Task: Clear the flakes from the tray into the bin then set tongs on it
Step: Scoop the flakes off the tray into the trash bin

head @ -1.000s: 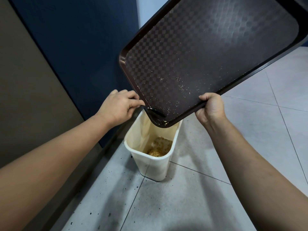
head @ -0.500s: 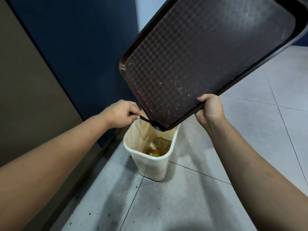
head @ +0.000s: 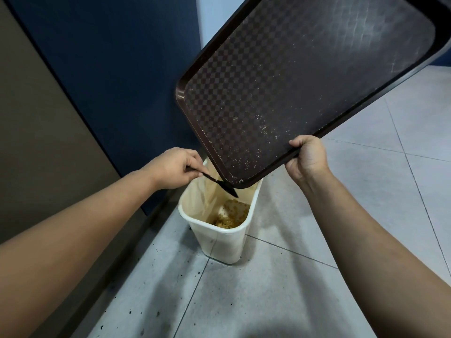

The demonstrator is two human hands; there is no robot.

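Observation:
A dark brown checkered tray is held steeply tilted, its lowest corner over a cream bin on the floor. My right hand grips the tray's near edge. Small pale flakes still cling to the lower part of the tray. My left hand is shut on a thin black utensil, whose tip points down into the bin just below the tray's corner. A heap of golden flakes lies at the bottom of the bin. I cannot see any tongs apart from this utensil.
The bin stands on a grey tiled floor speckled with dark spots near the wall. A dark blue panel and a brown panel rise on the left, close behind the bin.
My left hand has drawn the black utensil down off the tray's lower corner toward the bin. The tray stays tilted in my right hand.

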